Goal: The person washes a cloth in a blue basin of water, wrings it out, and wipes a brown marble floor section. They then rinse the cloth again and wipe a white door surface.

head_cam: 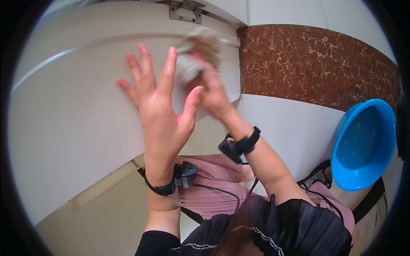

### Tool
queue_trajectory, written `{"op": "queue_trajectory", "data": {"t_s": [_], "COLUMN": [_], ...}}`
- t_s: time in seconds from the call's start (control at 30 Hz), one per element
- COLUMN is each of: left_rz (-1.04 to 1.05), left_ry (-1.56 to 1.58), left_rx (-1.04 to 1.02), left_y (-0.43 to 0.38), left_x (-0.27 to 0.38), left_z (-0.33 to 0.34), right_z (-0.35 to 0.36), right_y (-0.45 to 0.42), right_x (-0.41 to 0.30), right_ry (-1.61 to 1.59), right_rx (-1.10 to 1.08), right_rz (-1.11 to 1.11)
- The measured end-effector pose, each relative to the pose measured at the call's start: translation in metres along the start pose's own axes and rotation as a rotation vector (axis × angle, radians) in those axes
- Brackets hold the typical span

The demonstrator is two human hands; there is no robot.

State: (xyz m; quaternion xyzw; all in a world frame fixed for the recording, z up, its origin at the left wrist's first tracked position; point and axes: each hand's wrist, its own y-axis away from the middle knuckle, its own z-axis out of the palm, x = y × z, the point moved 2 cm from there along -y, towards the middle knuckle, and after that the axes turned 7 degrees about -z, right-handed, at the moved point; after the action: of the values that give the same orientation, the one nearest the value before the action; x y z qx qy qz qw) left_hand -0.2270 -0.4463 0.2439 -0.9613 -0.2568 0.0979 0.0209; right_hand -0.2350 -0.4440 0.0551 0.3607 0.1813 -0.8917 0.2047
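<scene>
My right hand (209,84) grips a bunched, greyish-white cloth (201,48), blurred by motion, at the edge side of a white door (80,112). The cloth covers part of the door's raised moulding, below a metal hinge (185,12). With its fingers spread, my left hand (160,89) holds nothing. It is over the door face; whether its fingertips touch the surface I cannot tell. Part of the right hand is hidden behind the left thumb and the cloth. Each wrist wears a black strap with a small device.
To the right stands a blue plastic basin (347,172) with water in it. A red-brown marbled strip (304,60) runs between white tiles (282,118), beside the door's edge. My legs in pink trousers (211,198) are folded beneath my arms, with a thin black cable across them.
</scene>
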Motion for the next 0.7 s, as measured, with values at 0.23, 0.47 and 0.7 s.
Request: {"op": "queue_trajectory", "data": {"t_s": [0.23,0.47,0.7], "left_rz": [0.003,0.03,0.058], "left_ry": [0.026,0.149,-0.157], "left_rx": [0.0,-0.042,-0.198], "left_y": [0.002,0.008,0.015], "left_x": [-0.004,-0.008,-0.006], "left_z": [0.001,-0.003,0.003], "right_z": [-0.071,0.033,-0.03], "right_y": [0.056,0.053,0.089], "right_x": [0.07,-0.064,0.019], "right_ry": [0.048,0.121,0.044], "right_rx": [0.216,-0.207,0.077], "right_rz": [0.604,-0.132,0.143]}}
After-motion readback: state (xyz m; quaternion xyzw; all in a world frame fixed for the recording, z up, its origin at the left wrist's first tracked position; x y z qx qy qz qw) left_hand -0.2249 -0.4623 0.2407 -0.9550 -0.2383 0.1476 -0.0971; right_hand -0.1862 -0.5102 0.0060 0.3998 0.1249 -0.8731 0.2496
